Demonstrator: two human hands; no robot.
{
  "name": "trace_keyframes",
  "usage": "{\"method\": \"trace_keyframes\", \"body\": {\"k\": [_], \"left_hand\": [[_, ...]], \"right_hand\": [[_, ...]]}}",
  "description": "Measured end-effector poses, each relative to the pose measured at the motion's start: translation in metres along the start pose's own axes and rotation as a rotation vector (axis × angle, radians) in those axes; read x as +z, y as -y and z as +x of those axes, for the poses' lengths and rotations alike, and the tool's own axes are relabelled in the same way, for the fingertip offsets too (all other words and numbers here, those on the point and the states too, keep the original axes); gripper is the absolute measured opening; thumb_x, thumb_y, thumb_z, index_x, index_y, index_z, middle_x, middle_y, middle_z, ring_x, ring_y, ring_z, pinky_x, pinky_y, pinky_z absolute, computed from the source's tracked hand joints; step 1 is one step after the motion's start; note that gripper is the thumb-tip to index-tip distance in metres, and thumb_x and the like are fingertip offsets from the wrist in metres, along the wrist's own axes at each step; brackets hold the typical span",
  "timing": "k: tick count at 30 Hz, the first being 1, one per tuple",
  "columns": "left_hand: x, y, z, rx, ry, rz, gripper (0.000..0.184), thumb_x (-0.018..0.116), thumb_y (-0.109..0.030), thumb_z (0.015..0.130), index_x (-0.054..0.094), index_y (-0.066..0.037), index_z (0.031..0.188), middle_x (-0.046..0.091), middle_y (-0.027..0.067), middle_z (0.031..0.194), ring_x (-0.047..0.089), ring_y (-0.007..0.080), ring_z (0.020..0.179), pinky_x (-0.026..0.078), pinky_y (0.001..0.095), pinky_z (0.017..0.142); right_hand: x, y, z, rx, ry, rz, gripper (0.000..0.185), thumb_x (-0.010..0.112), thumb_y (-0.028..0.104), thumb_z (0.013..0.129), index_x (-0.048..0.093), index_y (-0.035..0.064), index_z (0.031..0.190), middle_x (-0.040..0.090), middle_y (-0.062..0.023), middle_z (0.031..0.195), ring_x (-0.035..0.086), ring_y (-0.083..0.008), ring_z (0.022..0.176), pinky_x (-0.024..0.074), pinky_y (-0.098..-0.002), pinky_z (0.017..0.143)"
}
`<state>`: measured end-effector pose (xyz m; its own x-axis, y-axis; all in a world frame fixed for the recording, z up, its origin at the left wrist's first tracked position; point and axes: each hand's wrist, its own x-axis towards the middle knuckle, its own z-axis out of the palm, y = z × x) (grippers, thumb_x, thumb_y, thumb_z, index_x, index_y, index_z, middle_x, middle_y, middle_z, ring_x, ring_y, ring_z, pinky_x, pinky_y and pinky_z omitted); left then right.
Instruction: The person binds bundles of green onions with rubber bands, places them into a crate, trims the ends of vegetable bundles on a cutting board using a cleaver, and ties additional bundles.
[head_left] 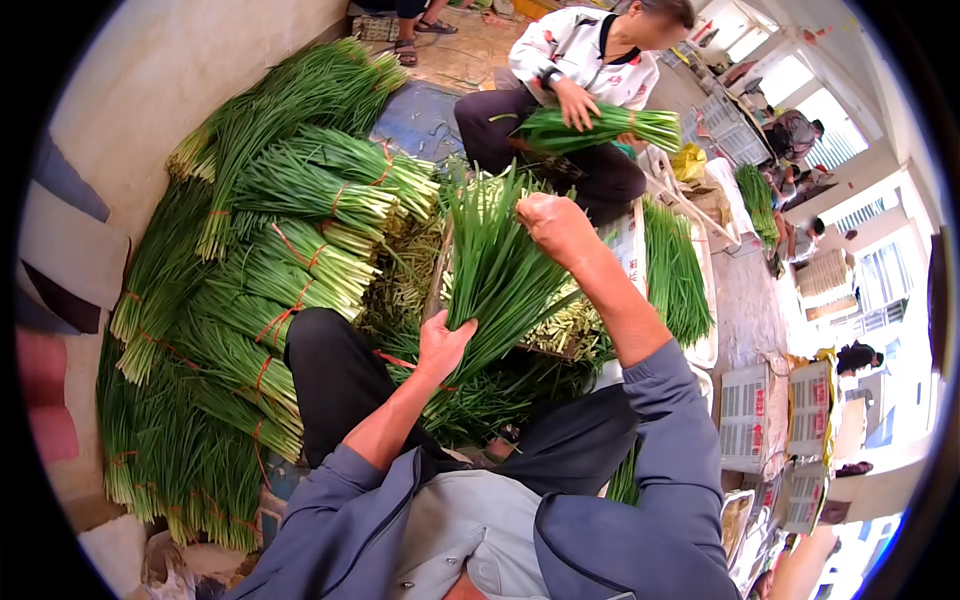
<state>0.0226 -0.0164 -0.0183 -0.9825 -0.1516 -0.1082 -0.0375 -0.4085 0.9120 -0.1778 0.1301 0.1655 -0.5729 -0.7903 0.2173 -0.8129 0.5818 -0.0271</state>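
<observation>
My left hand [442, 346] is closed around a loose bunch of garlic chives [500, 270], whose long green leaves fan upward and to the right. My right hand [557, 230] is closed beside the upper leaves of that bunch; what its fingers pinch, if anything, is hidden. A red tie [393, 359] shows just left of my left hand. Beneath the bunch lie more loose chives [500, 395], between my knees. Cut pale stem pieces [562, 328] fill a crate behind the bunch.
Tied bundles of chives [340, 200] are piled along the wall on my left. Opposite me, a seated person [585, 60] holds another bundle [600, 128]. On the right, a white crate [710, 335] holds chives [675, 270]. Farther right stand stacked crates [745, 420] and other people.
</observation>
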Motion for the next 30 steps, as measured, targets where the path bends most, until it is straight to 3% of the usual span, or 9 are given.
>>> {"method": "trace_keyframes", "body": {"k": [5,7,9,15,19,21,25,29,30], "left_hand": [[0.000,0.005,0.002,0.092,-0.058,0.173,0.021,0.069,-0.010,0.092,0.072,0.002,0.109,0.074,0.0001,0.098,0.062,0.0060,0.086,0.050,0.0277,0.075],[-0.003,0.017,0.003,0.085,-0.083,0.269,0.030,0.074,-0.023,0.087,0.073,0.000,0.106,0.070,0.0061,0.071,0.060,0.0087,0.065,0.049,0.0336,0.062],[0.000,0.013,0.005,0.117,-0.110,0.274,0.034,0.075,-0.028,0.085,0.073,-0.002,0.106,0.067,0.0113,0.066,0.060,0.0180,0.057,0.048,0.0384,0.060],[0.007,0.016,0.001,0.330,-0.149,0.609,0.038,0.081,-0.032,0.081,0.071,0.001,0.096,0.069,0.0243,0.079,0.072,0.0392,0.082,0.053,0.0470,0.067],[0.003,0.023,-0.001,0.241,-0.094,0.618,0.037,0.080,-0.030,0.084,0.069,0.004,0.094,0.067,0.0236,0.074,0.067,0.0363,0.067,0.052,0.0449,0.064],[-0.002,0.019,0.001,0.190,-0.109,0.595,0.035,0.079,-0.029,0.086,0.068,0.004,0.094,0.065,0.0229,0.071,0.064,0.0333,0.061,0.051,0.0444,0.063],[-0.001,0.007,-0.001,0.334,-0.117,0.241,0.019,0.071,-0.021,0.093,0.069,-0.002,0.095,0.063,0.0104,0.063,0.055,0.0150,0.055,0.048,0.0344,0.057],[-0.014,0.004,0.011,-0.141,-0.047,-0.164,0.016,0.067,-0.010,0.092,0.072,-0.002,0.105,0.071,0.0003,0.092,0.063,0.0112,0.078,0.052,0.0295,0.073],[-0.012,0.000,0.010,-0.172,-0.047,-0.220,0.017,0.068,-0.011,0.092,0.071,-0.001,0.106,0.071,0.0015,0.095,0.063,0.0121,0.080,0.052,0.0301,0.074]], "right_hand": [[-0.051,-0.017,-0.015,0.768,-0.739,1.142,0.021,0.063,0.016,0.101,0.072,-0.0008,0.092,0.069,-0.0076,0.081,0.063,-0.0107,0.061,0.0528,-0.0246,0.054],[-0.052,0.008,-0.031,0.497,-0.249,1.431,0.019,0.062,0.016,0.101,0.072,-0.0004,0.097,0.070,-0.0074,0.083,0.066,-0.0116,0.064,0.0541,-0.0243,0.056],[-0.077,0.077,-0.032,0.481,0.483,1.152,0.021,0.064,0.017,0.100,0.069,-0.0029,0.103,0.070,-0.0081,0.081,0.067,-0.0123,0.066,0.0539,-0.0255,0.056],[0.039,0.159,0.010,0.491,0.155,0.429,0.038,0.076,0.028,0.089,0.068,-0.0096,0.088,0.068,-0.0279,0.077,0.071,-0.0398,0.074,0.0576,-0.0423,0.066],[0.083,0.159,0.045,0.286,0.087,0.643,0.047,0.064,0.040,0.098,0.061,-0.0001,0.075,0.065,-0.0188,0.065,0.063,-0.0328,0.056,0.0490,-0.0404,0.052],[0.028,0.166,0.035,0.577,0.061,1.804,0.046,0.050,0.036,0.106,0.054,0.0087,0.069,0.053,-0.0008,0.055,0.043,-0.0087,0.044,0.0348,-0.0272,0.045],[-0.055,0.188,-0.031,0.156,0.410,1.593,0.025,0.063,0.023,0.099,0.066,0.0007,0.090,0.065,-0.0069,0.071,0.059,-0.0119,0.051,0.0477,-0.0249,0.051],[0.027,0.150,-0.135,-0.028,0.471,0.721,0.029,0.071,0.026,0.094,0.070,0.0001,0.107,0.073,-0.0126,0.086,0.067,-0.0130,0.060,0.0524,-0.0259,0.053],[0.008,0.142,-0.135,0.394,0.580,0.926,0.029,0.070,0.025,0.095,0.069,-0.0005,0.108,0.073,-0.0117,0.086,0.068,-0.0130,0.063,0.0531,-0.0263,0.055]]}}
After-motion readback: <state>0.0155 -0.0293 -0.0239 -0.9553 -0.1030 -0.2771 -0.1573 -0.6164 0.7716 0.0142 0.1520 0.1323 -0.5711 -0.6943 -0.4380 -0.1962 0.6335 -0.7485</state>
